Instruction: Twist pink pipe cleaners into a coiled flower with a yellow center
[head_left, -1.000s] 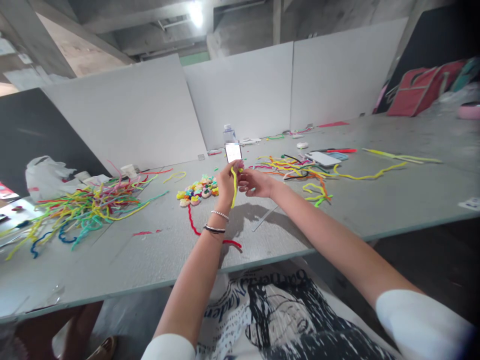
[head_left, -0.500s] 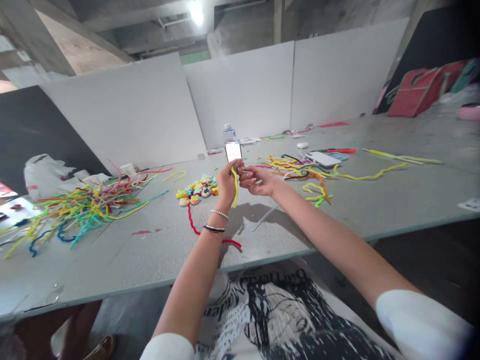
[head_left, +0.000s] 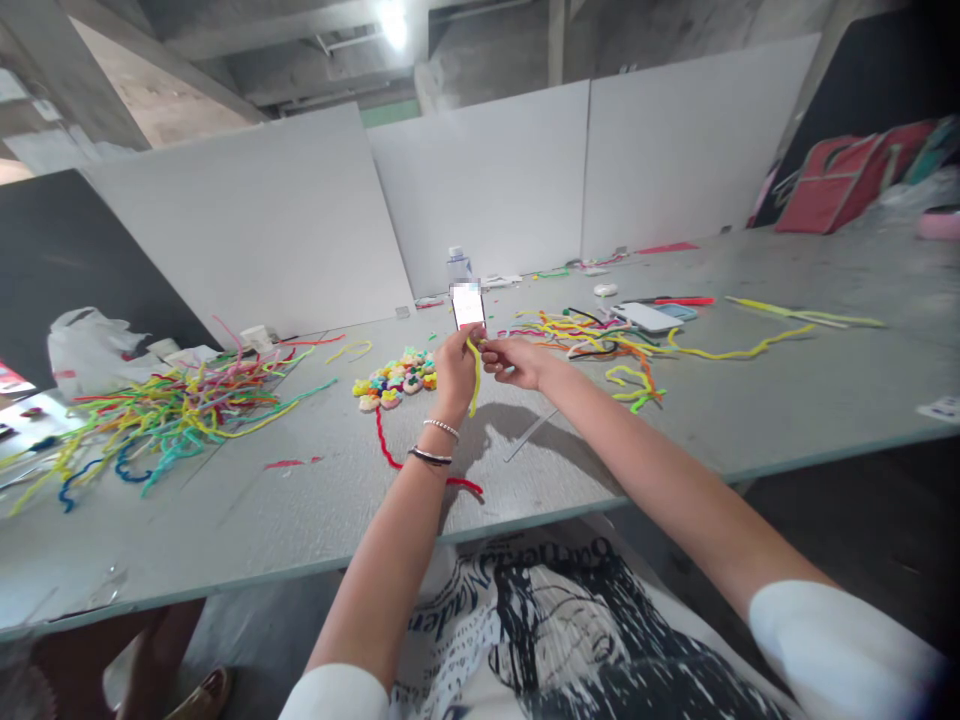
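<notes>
Above the table, my left hand (head_left: 454,378) is closed in a pinch on a yellow pipe cleaner (head_left: 476,388), whose free end hangs down beside the palm. My right hand (head_left: 519,362) meets it from the right, thumb and fingertips pinched at the upper part of the same pipe cleaner. Fingers hide the part between the two hands. Just behind them a phone (head_left: 469,308) stands upright with a bright screen. Left of my left hand lies a cluster of small colourful flower shapes (head_left: 397,382). A red pipe cleaner (head_left: 384,440) runs under my left forearm.
A tangled heap of pipe cleaners (head_left: 202,400) lies at left, near a white plastic bag (head_left: 97,350). More pipe cleaners (head_left: 577,335) spread on the right beside a white flat object (head_left: 649,317). A water bottle (head_left: 458,264) stands behind the phone. White panels (head_left: 480,180) border the table's back.
Both hands have shifted slightly to the right and down, and the fingers have turned a little around the yellow pipe cleaner. Its hanging end has swung slightly right.
</notes>
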